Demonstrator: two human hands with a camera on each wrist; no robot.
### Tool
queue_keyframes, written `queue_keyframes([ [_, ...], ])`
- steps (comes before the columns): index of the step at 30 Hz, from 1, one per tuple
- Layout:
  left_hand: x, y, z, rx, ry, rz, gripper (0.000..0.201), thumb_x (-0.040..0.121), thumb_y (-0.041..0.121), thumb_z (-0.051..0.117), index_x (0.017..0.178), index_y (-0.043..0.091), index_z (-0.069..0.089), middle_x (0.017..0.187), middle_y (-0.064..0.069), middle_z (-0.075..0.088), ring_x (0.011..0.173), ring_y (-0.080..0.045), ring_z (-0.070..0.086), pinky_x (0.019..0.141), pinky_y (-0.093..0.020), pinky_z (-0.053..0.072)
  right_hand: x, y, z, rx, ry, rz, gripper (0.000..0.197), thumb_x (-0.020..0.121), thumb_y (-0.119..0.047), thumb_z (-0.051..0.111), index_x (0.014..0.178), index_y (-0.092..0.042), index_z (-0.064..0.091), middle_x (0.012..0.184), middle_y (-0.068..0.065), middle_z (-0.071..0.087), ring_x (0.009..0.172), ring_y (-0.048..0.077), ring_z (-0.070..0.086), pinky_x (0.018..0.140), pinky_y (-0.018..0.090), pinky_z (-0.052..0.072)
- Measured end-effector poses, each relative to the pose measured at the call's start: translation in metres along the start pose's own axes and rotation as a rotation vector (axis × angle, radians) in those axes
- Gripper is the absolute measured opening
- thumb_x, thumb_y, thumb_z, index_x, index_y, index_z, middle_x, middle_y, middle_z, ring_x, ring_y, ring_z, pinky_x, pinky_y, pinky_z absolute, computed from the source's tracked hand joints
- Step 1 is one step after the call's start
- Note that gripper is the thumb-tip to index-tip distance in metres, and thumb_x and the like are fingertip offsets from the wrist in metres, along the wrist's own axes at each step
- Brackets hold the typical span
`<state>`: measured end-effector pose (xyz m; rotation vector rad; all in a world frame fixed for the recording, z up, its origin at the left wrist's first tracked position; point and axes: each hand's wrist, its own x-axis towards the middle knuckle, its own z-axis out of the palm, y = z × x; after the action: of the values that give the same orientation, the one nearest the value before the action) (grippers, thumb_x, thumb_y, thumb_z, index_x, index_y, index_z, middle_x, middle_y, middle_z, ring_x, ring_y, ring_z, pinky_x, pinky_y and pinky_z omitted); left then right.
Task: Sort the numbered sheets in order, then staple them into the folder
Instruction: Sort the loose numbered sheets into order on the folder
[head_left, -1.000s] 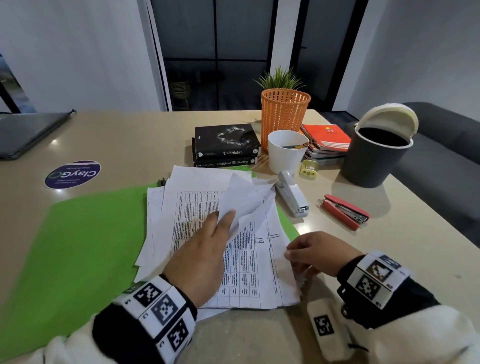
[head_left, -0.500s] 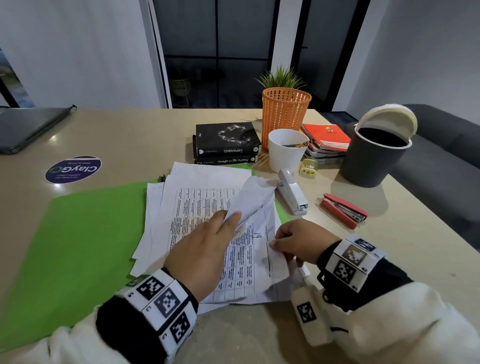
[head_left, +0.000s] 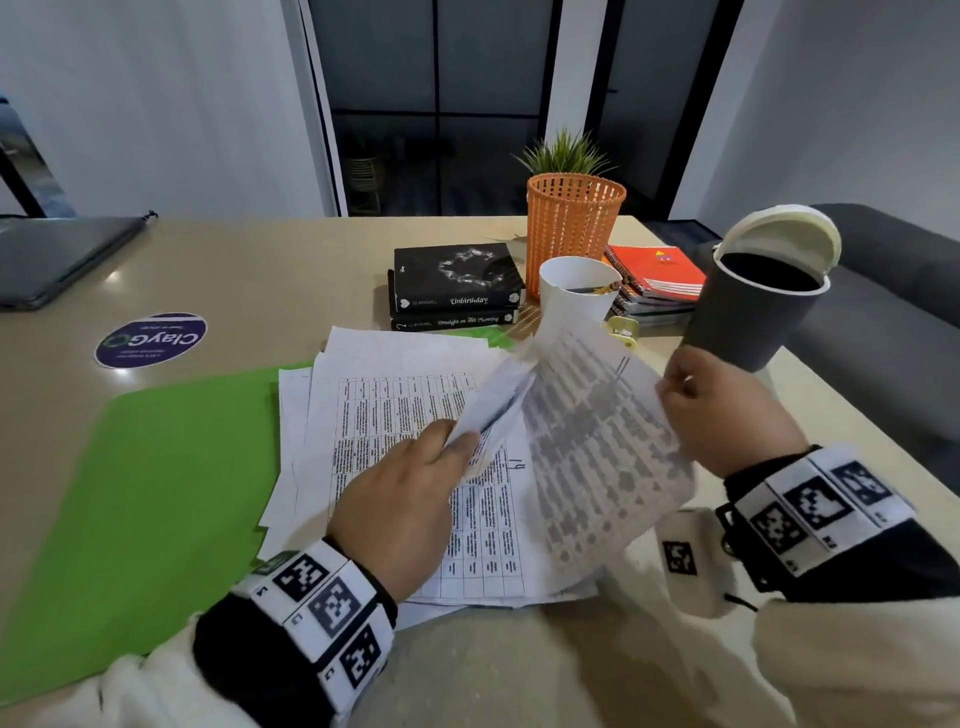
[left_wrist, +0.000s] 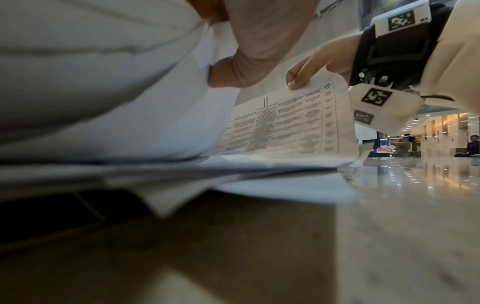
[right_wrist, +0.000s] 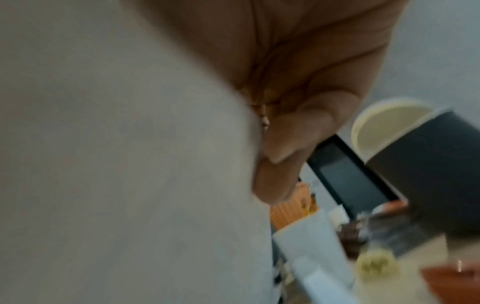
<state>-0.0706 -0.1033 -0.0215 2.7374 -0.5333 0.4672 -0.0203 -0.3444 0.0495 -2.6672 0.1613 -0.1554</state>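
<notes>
A loose stack of printed table sheets (head_left: 395, 415) lies on the open green folder (head_left: 156, 493). My left hand (head_left: 415, 493) rests on the stack and pinches the folded-back corners of a few sheets (head_left: 493, 410) between thumb and fingers. The sheet under them shows a handwritten 14 (head_left: 519, 462). My right hand (head_left: 722, 410) pinches the edge of one sheet (head_left: 597, 457) and holds it raised and curled at the right. The left wrist view shows this sheet (left_wrist: 285, 123) marked 11, gripped by the right hand (left_wrist: 311, 67). In the head view the raised sheet and right hand hide the staplers.
Behind the papers stand two black books (head_left: 457, 286), an orange basket (head_left: 574, 228), a white cup (head_left: 576, 296), red notebooks (head_left: 657, 270) and a dark bin (head_left: 753, 312) with its lid up. A closed laptop (head_left: 57, 260) and a round sticker (head_left: 150, 340) are at the left.
My right hand has lifted one sheet off the stack, up and to the right. My left hand stays on the stack with the folded corners.
</notes>
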Motion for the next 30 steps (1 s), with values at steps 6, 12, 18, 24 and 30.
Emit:
queue_keyframes([
  [6, -0.002, 0.008, -0.013, 0.015, -0.191, -0.121, 0.079, 0.078, 0.076, 0.019, 0.127, 0.024, 0.053, 0.124, 0.003, 0.056, 0.104, -0.012, 0.061, 0.075, -0.027, 0.053, 0.008, 0.018, -0.016, 0.043, 0.227, 0.116, 0.012, 0.09, -0.007, 0.04, 0.098, -0.012, 0.049, 0.086, 0.012, 0.053, 0.076, 0.027, 0.045, 0.065, 0.03, 0.032],
  [12, -0.003, 0.002, -0.007, -0.066, -0.217, -0.158, 0.108, 0.058, 0.087, -0.01, 0.146, 0.031, 0.018, 0.151, 0.008, 0.02, 0.134, -0.012, 0.029, 0.105, -0.03, 0.033, 0.008, 0.029, -0.036, 0.15, 0.534, 0.161, 0.017, 0.092, -0.011, 0.037, 0.105, -0.01, 0.048, 0.099, 0.024, 0.058, 0.092, 0.041, 0.054, 0.067, 0.035, 0.031],
  [18, -0.003, 0.003, -0.012, -0.189, -0.118, -0.253, 0.105, 0.061, 0.085, -0.012, 0.147, 0.031, 0.016, 0.154, -0.002, 0.019, 0.141, -0.015, 0.018, 0.112, -0.033, 0.024, 0.011, 0.038, -0.043, 0.299, 0.646, 0.159, 0.016, 0.091, -0.015, 0.04, 0.103, -0.011, 0.05, 0.104, 0.021, 0.062, 0.099, 0.039, 0.056, 0.077, 0.041, 0.041],
  [24, 0.0, 0.013, -0.018, -0.154, -0.101, -0.363, 0.075, 0.082, 0.064, 0.025, 0.146, 0.036, -0.001, 0.156, -0.002, 0.005, 0.143, -0.014, 0.008, 0.111, -0.029, 0.021, 0.006, 0.032, -0.031, 0.318, 0.417, 0.233, 0.013, 0.092, -0.014, 0.043, 0.1, -0.01, 0.052, 0.092, 0.009, 0.053, 0.09, 0.026, 0.049, 0.074, 0.029, 0.031],
  [30, 0.001, 0.015, -0.023, -0.172, -0.082, -0.409, 0.076, 0.09, 0.039, 0.045, 0.145, 0.039, -0.008, 0.156, -0.004, -0.001, 0.143, -0.018, 0.013, 0.106, -0.033, 0.03, -0.001, 0.029, -0.024, 0.327, 0.358, 0.269, 0.013, 0.091, -0.011, 0.038, 0.098, -0.008, 0.048, 0.081, 0.007, 0.051, 0.079, 0.025, 0.045, 0.068, 0.028, 0.028],
])
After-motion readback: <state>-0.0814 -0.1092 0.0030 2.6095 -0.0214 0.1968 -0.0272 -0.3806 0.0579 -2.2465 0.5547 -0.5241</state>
